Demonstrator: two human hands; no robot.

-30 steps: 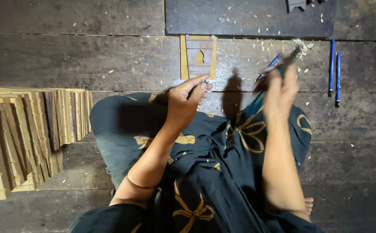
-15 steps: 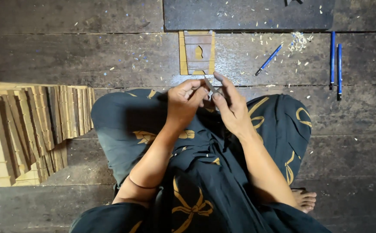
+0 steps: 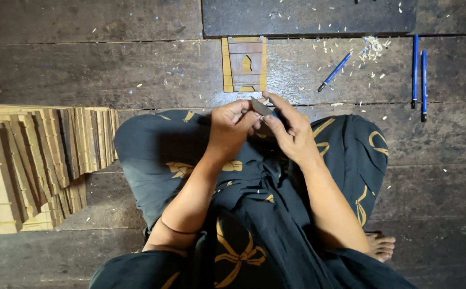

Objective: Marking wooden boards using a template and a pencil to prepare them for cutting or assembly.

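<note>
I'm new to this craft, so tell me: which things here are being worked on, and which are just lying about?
In hand:
left hand
right hand
small flat piece, pinched between both hands

Lying about:
wooden frame on the floor
three blue pens
stack of wooden panels
wood shavings

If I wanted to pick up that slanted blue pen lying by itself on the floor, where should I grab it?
Probably pinch the slanted blue pen around its middle, coming straight down from above. It lies flat on the wooden floor with bare boards on both long sides, so fingers fit either side of the thin barrel. Its ends are narrow and likely slippery.
</note>
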